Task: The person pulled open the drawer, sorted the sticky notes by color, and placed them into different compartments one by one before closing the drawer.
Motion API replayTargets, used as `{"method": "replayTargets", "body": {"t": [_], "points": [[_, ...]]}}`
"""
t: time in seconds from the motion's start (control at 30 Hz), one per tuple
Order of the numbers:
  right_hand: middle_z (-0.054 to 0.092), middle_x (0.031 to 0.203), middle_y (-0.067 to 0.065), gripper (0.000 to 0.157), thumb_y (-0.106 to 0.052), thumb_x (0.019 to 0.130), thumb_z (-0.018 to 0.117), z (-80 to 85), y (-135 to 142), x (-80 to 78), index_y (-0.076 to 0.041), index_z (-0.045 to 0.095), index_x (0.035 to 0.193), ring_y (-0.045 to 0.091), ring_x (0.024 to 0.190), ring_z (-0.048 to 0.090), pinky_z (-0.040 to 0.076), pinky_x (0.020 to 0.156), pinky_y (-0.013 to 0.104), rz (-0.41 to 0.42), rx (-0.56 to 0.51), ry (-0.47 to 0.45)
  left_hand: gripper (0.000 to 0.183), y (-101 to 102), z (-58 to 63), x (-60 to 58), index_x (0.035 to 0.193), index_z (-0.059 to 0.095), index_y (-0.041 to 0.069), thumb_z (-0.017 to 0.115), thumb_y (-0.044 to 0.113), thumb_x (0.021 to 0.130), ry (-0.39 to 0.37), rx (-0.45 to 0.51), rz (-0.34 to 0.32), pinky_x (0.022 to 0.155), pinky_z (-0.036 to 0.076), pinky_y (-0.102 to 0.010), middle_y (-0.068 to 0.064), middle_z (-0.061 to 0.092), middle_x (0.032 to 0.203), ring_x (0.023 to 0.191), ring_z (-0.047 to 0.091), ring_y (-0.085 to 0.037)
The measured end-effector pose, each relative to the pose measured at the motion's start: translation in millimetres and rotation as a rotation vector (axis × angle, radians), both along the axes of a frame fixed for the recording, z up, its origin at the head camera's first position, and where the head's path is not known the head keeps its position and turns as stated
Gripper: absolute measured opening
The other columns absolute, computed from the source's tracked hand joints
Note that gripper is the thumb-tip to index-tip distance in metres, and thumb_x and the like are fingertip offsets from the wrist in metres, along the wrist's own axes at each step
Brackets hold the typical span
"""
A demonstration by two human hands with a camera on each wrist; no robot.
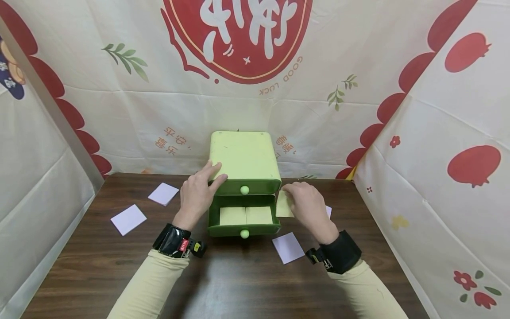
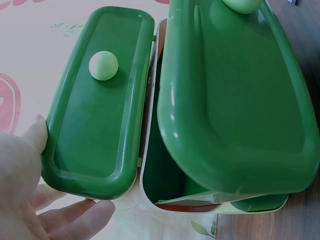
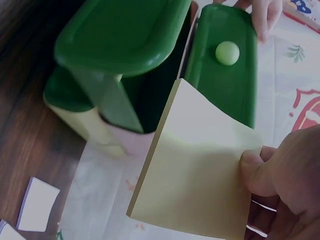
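A small drawer box (image 1: pixel 243 155) with a pale green top and dark green drawer fronts stands at the table's back edge. Its lower drawer (image 1: pixel 245 230) is pulled out and has two yellow sticky note pads (image 1: pixel 233 215) side by side inside. The upper drawer (image 2: pixel 100 125) is closed. My left hand (image 1: pixel 195 195) rests on the box's top left edge, thumb on top and other fingers along the side. Beside the box's right side, my right hand (image 1: pixel 308 206) pinches a yellow sticky note pad (image 3: pixel 195 170) between thumb and fingers.
Two pale purple pads (image 1: pixel 129 219) (image 1: pixel 163 194) lie on the dark wooden table (image 1: pixel 239 283) at left. Another purple pad (image 1: pixel 288 247) lies front right, and one more (image 1: pixel 328 211) shows partly behind my right hand. A printed cloth (image 1: pixel 179 110) hangs behind the table.
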State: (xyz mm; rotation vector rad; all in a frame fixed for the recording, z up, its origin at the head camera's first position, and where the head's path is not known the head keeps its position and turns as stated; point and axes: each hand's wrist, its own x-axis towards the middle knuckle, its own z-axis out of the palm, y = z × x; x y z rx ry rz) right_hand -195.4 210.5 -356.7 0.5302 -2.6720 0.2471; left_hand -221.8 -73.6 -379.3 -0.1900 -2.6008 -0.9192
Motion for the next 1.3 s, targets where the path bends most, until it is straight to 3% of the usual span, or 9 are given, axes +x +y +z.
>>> {"method": "replayTargets", "body": {"t": [0.3, 0.43, 0.7, 0.83, 1.0, 1.2, 1.3], "points": [[0.072, 0.088, 0.005, 0.018, 0.002, 0.087, 0.067, -4.7, -23.1, 2.5, -0.011, 0.075, 0.097, 0.026, 0.084, 0.066, 0.052, 0.07, 0.039, 0.059, -0.011, 0.0, 0.049, -0.6, -0.5, -0.1, 0.137, 0.057, 0.031, 0.055, 0.055, 0.094, 0.006, -0.003, 0.007, 0.049, 0.036, -0.03, -0.003, 0.051, 0.146, 0.075, 0.066, -0.033], [0.072, 0.087, 0.003, 0.017, 0.0, 0.088, 0.067, -10.5, -33.5, 1.6, -0.012, 0.075, 0.096, 0.025, 0.082, 0.066, 0.051, 0.068, 0.038, 0.083, -0.016, -0.005, 0.05, -0.8, -1.5, -0.2, 0.137, 0.056, 0.032, 0.054, 0.056, 0.094, 0.0, -0.004, 0.006, 0.049, 0.036, -0.031, -0.002, 0.05, 0.147, 0.071, 0.064, -0.032], [0.072, 0.085, 0.001, 0.02, 0.002, 0.086, 0.067, -24.4, -46.5, -1.0, -0.014, 0.075, 0.095, 0.023, 0.079, 0.067, 0.052, 0.069, 0.038, 0.12, 0.018, 0.031, 0.05, -0.5, -2.6, -1.6, 0.135, 0.058, 0.031, 0.055, 0.057, 0.093, 0.022, -0.002, 0.01, 0.059, 0.048, -0.041, -0.002, 0.052, 0.145, 0.105, 0.066, -0.039], [0.073, 0.086, 0.002, 0.02, 0.003, 0.085, 0.068, -27.0, -50.2, -3.3, -0.013, 0.076, 0.096, 0.023, 0.079, 0.067, 0.052, 0.07, 0.038, 0.128, 0.02, 0.036, 0.05, 0.0, -2.4, -1.7, 0.135, 0.059, 0.031, 0.054, 0.057, 0.093, 0.03, -0.003, 0.01, 0.059, 0.048, -0.042, -0.002, 0.053, 0.144, 0.105, 0.066, -0.039], [0.072, 0.084, 0.001, 0.031, 0.011, 0.077, 0.068, -30.3, -53.6, -4.0, -0.014, 0.075, 0.095, 0.023, 0.078, 0.066, 0.052, 0.07, 0.037, 0.145, 0.023, 0.015, 0.05, 0.0, -2.1, -1.6, 0.135, 0.059, 0.031, 0.054, 0.058, 0.093, 0.028, -0.003, 0.013, 0.058, 0.047, -0.04, -0.002, 0.053, 0.144, 0.103, 0.067, -0.039], [0.071, 0.082, 0.0, 0.032, 0.011, 0.077, 0.066, -41.5, -57.3, -6.5, -0.016, 0.075, 0.092, 0.023, 0.077, 0.066, 0.052, 0.069, 0.036, 0.142, 0.08, -0.074, 0.05, -0.4, -2.1, -1.2, 0.136, 0.058, 0.032, 0.054, 0.058, 0.093, 0.015, 0.002, 0.009, 0.049, 0.038, -0.031, -0.001, 0.052, 0.145, 0.074, 0.067, -0.035], [0.072, 0.085, 0.001, 0.029, 0.008, 0.079, 0.067, -47.2, -59.3, -9.3, -0.016, 0.075, 0.093, 0.021, 0.079, 0.067, 0.053, 0.072, 0.037, 0.131, 0.1, -0.121, 0.05, -0.6, -2.2, -1.1, 0.136, 0.058, 0.032, 0.054, 0.058, 0.093, 0.018, 0.0, 0.01, 0.048, 0.037, -0.03, -0.001, 0.052, 0.145, 0.073, 0.067, -0.035]]}}
